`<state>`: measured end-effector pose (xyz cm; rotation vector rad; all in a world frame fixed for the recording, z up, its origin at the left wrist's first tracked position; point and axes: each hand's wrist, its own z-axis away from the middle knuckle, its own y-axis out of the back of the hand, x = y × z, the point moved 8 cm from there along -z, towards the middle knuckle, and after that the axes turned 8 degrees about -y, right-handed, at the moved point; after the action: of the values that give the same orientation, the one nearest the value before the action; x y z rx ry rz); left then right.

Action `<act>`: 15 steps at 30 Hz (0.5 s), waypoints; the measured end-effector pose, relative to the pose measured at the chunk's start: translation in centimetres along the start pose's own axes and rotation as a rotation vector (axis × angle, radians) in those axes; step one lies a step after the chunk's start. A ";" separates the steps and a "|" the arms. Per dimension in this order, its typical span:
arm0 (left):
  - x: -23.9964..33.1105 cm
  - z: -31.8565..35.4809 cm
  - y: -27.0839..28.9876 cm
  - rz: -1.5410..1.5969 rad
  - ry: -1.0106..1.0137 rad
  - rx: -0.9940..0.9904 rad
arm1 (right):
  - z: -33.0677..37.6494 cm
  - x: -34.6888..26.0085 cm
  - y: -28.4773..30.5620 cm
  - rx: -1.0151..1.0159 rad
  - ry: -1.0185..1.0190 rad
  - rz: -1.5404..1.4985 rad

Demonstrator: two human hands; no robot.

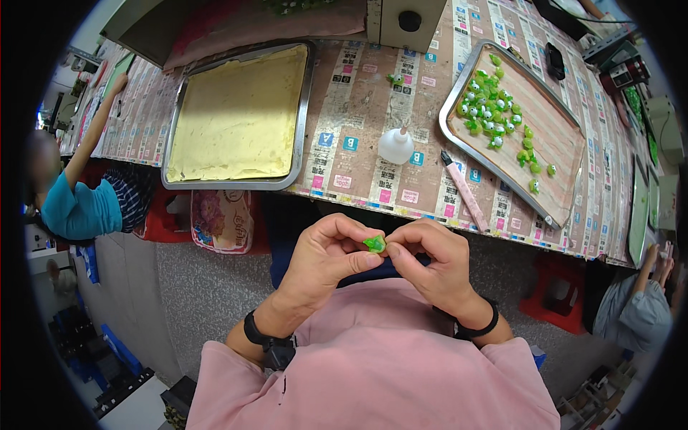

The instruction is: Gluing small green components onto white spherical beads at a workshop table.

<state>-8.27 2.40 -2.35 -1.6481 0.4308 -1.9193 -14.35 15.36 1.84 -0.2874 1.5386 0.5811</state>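
Just in front of the table edge, my left hand (331, 252) pinches a small glossy green toy figure (375, 244) between thumb and fingers. My right hand (438, 259) has its thumb and index finger pressed together at the figure's right edge, touching it. Those fingertips hide part of the figure. On a metal tray (459, 140) to the right lies a pile of similar green figures (491, 107) with white, eye-like balls. One more green figure (395, 79) sits alone toward the back of the table.
A white squeeze bottle (395, 146) stands mid-table. Beside the right tray lies a pink-handled tool (466, 192). Another metal tray (236, 118), lined with yellowish sheet, is at left. A grey box with a black knob (409, 21) stands behind. People sit at both sides.
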 end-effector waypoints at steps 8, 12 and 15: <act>-0.1 0.0 -0.2 0.042 0.016 -0.023 | 0.5 -2.1 -0.1 -0.037 0.284 0.169; 0.1 0.1 -0.2 -0.030 -0.044 -0.052 | 0.7 -2.3 -0.2 -0.059 0.350 0.213; 0.1 0.2 -0.4 -0.006 -0.047 -0.047 | 1.0 -2.1 -0.1 -0.018 0.392 0.199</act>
<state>-8.22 2.67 -1.96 -1.7227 0.4557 -1.8838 -13.34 15.46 3.97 -0.2746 1.9561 0.7249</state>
